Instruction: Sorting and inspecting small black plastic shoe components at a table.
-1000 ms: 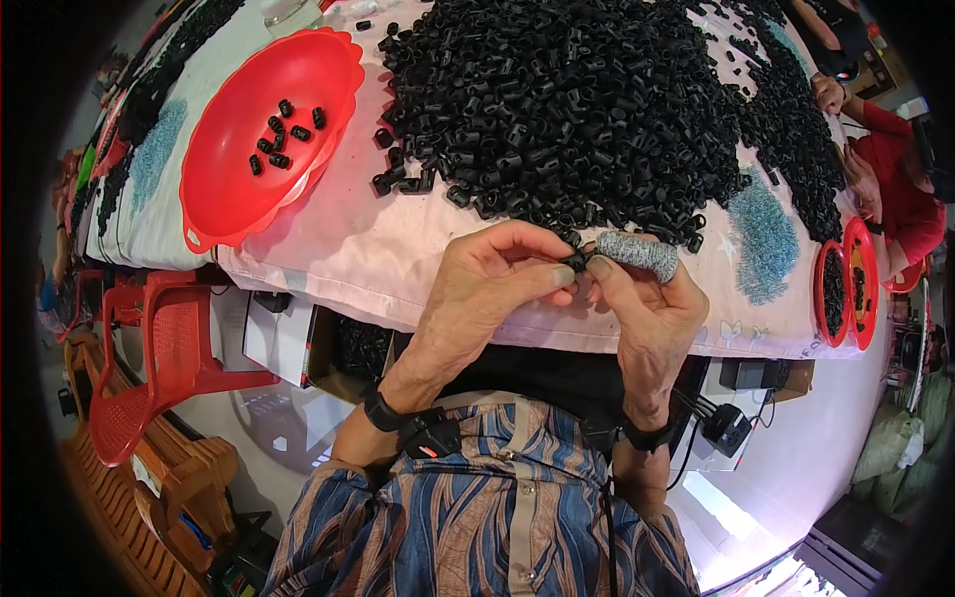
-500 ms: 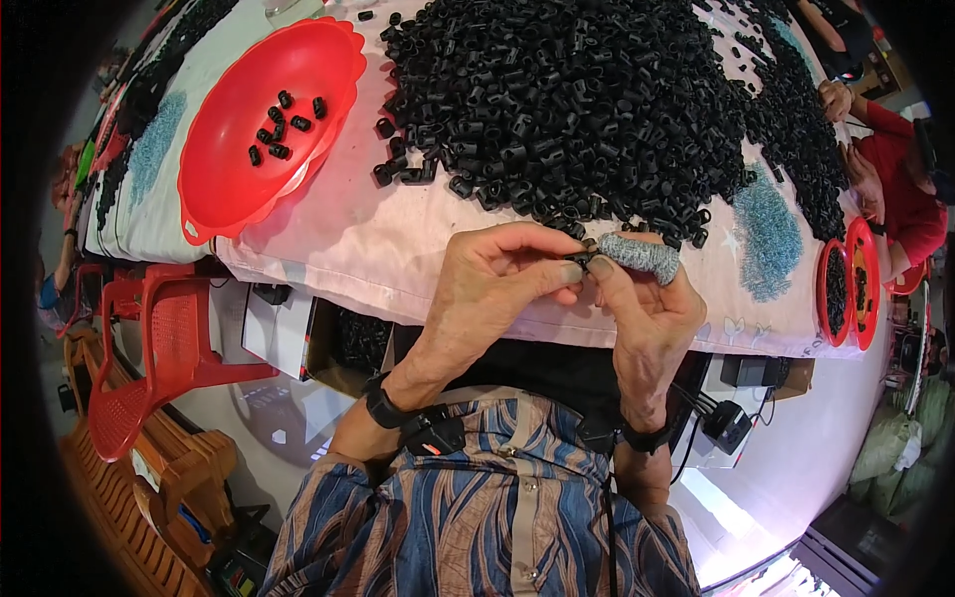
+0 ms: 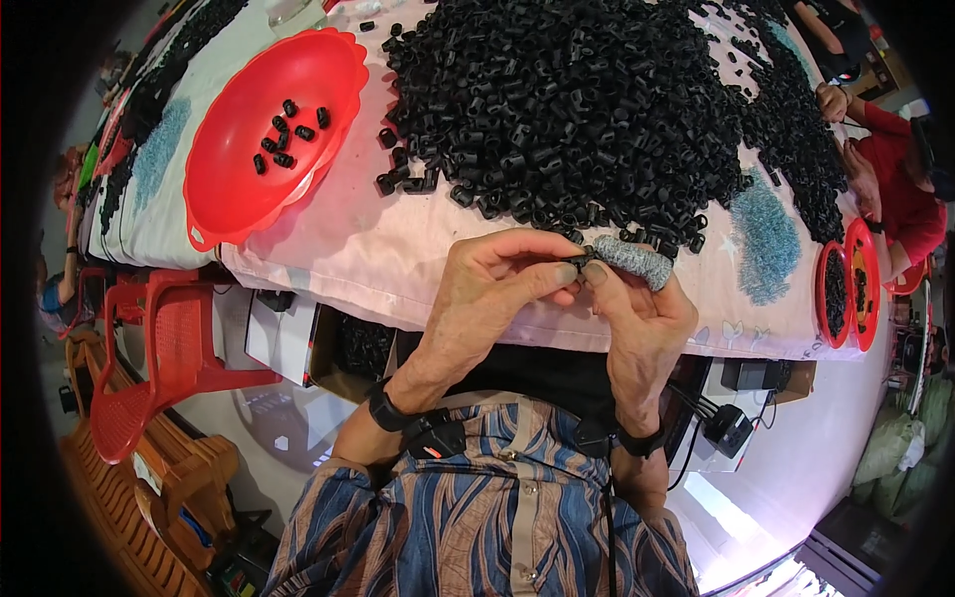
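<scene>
Left hand (image 3: 497, 289) and right hand (image 3: 642, 323) pinch one small black part (image 3: 580, 261) together at table edge; right fingertip wears grey cot (image 3: 635, 262). Black parts heap (image 3: 587, 109) at 12, red bowl (image 3: 239, 189) at 10 o'clock.

Small black plastic piece (image 3: 580, 261), short and tube-like, pinched between the fingertips of the left hand (image 3: 492, 289) and the right hand (image 3: 637, 313), held just above the near edge of the table. Mostly hidden by the fingertips, so exact shape unclear. Grey knitted cover (image 3: 634, 262) wrapped over one right finger, lying just beside the piece. Same kind as the big heap of black pieces (image 3: 587, 109) spread just beyond it
</scene>
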Motion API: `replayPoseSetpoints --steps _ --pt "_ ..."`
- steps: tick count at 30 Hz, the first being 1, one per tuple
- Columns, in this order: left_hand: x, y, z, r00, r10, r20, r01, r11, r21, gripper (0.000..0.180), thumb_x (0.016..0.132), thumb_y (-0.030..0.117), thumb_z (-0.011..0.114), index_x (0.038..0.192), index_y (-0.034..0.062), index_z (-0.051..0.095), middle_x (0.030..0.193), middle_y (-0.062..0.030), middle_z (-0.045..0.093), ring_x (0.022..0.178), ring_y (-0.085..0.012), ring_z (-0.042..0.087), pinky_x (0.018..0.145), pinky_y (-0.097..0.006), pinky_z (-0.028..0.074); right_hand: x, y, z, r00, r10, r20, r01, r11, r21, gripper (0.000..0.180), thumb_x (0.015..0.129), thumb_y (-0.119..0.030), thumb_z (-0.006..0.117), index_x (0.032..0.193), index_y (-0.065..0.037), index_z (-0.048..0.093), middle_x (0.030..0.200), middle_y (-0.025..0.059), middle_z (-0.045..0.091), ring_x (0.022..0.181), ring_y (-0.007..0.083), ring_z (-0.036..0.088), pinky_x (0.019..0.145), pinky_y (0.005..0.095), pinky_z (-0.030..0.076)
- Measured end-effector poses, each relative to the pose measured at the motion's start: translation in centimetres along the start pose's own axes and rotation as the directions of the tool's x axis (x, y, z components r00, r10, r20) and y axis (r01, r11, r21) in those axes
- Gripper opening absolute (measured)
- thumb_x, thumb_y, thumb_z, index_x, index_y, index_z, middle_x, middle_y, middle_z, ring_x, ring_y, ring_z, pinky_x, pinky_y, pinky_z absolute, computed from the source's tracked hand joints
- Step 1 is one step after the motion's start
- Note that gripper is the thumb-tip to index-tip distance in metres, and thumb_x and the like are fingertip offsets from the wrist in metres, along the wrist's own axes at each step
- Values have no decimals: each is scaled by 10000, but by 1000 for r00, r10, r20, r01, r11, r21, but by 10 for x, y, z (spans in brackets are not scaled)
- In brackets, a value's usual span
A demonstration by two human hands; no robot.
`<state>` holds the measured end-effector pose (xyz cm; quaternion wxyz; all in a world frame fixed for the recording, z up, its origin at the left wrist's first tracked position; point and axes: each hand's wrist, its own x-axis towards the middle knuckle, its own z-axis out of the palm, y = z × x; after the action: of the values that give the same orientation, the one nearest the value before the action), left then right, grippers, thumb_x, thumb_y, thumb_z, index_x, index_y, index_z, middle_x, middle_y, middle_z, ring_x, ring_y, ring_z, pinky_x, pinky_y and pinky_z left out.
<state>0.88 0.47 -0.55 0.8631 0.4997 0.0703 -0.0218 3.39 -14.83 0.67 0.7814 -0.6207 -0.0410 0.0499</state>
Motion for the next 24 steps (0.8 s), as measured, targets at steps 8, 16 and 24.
replayPoseSetpoints --steps 8,16,24 --pt "1 -3 3 999 50 -8 -50 999 22 197 910 -7 629 1099 -61 648 963 -117 692 799 -128 663 753 -243 564 4 3 -3 989 -146 -8 139 955 -261 194 850 -5 709 1036 42 688 952 78 710 837 109 650 756 240 528" --pt "3 -3 4 999 52 -11 -51 998 33 191 895 -18 643 1082 -51 657 954 -112 695 794 -119 659 732 -228 557 10 7 -7 922 -364 133 384 811 -440 187 830 22 697 1013 52 674 928 122 702 795 167 680 702 259 534" --pt "1 0 7 998 37 -45 -35 999 42 187 902 14 642 1084 -23 665 924 -79 698 800 -100 648 705 -218 526 16 7 -6 801 -503 324 598 649 -470 378 724 52 725 1079 35 597 998 142 637 828 259 667 722 317 531"
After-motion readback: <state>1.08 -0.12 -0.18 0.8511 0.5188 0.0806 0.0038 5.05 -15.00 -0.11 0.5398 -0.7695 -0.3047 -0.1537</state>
